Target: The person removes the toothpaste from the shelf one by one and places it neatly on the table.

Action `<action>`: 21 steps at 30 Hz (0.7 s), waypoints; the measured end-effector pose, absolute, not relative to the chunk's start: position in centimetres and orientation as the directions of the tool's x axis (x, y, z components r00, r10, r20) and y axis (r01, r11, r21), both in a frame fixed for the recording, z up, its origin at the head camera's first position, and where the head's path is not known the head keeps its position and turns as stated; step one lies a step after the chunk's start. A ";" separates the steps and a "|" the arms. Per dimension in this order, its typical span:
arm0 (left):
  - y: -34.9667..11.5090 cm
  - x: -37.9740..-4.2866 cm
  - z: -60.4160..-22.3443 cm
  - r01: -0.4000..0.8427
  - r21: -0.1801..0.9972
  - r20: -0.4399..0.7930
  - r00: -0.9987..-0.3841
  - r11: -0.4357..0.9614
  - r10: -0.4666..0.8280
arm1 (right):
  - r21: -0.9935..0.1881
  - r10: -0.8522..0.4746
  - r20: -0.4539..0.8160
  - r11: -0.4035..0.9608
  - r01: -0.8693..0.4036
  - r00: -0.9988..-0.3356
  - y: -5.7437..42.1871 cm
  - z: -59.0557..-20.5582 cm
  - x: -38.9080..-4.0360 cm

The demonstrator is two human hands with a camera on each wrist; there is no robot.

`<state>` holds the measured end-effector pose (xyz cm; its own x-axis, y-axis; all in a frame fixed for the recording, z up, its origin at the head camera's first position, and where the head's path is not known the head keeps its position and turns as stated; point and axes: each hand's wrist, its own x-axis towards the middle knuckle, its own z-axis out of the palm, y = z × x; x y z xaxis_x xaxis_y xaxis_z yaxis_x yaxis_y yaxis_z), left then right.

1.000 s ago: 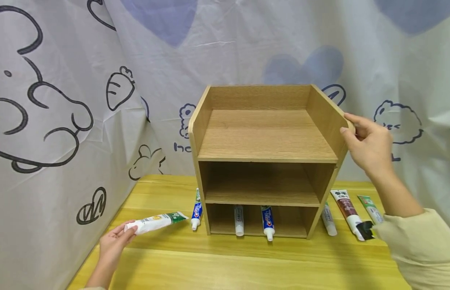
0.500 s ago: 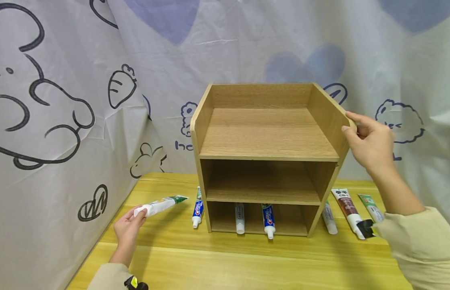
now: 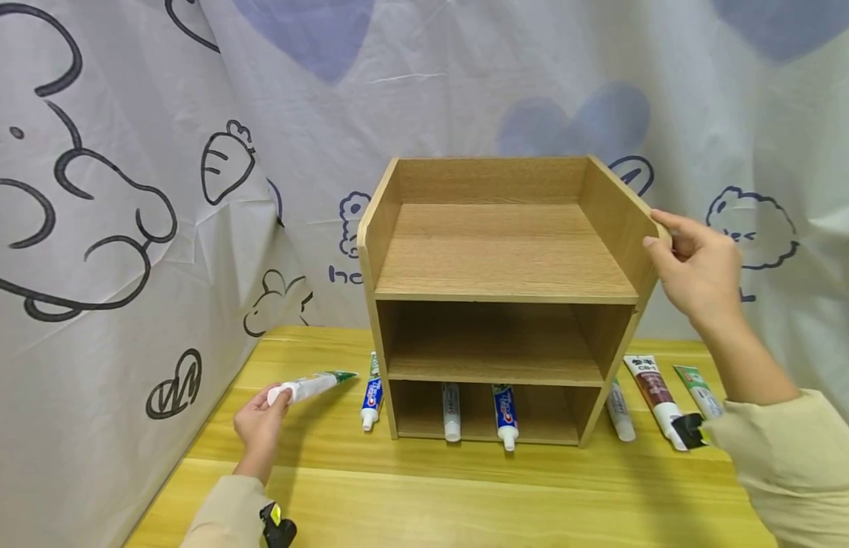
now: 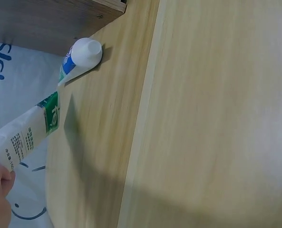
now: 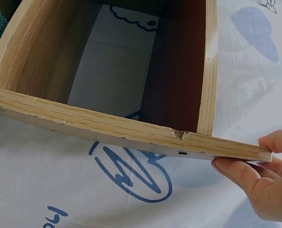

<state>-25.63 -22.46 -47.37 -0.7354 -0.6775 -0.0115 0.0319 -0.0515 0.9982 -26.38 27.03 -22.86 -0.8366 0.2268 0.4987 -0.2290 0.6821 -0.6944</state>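
Observation:
My left hand (image 3: 260, 422) pinches a white toothpaste tube (image 3: 311, 387) by its cap end, its green crimped end pointing right. In the left wrist view the tube (image 4: 24, 133) is held above the table, with its shadow below. A blue toothpaste tube (image 3: 372, 399) lies just beyond its green end, beside the shelf. My right hand (image 3: 701, 266) grips the upper front edge of the wooden shelf's (image 3: 507, 297) right side panel. In the right wrist view, thumb and fingers (image 5: 240, 173) clasp both faces of that panel.
In the shelf's bottom compartment lie a grey-white tube (image 3: 452, 415) and a blue tube (image 3: 505, 415), caps forward. Right of the shelf are a white tube (image 3: 620, 415), a brown-and-white tube (image 3: 656, 396) and a green-and-white tube (image 3: 698, 392). A printed curtain (image 3: 192, 289) hangs behind and left.
My left hand has carried the white toothpaste tube to the right and farther back, toward the shelf's left side. The right hand keeps its grip on the shelf.

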 end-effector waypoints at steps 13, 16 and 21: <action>-20.3 -27.1 -47.8 -0.033 0.997 0.030 -0.672 0.071 -0.740 | -0.698 0.224 0.484 0.682 -0.219 -0.846 27.3 -23.0 -26.9; -19.6 -27.4 -47.9 -0.035 0.995 0.042 -0.665 0.088 -0.746 | -0.696 0.218 0.491 0.681 -0.229 -0.843 27.4 -23.0 -27.1; -18.6 -27.7 -48.1 -0.047 0.995 0.032 -0.676 0.086 -0.736 | -0.688 0.220 0.501 0.687 -0.232 -0.837 27.4 -23.0 -27.4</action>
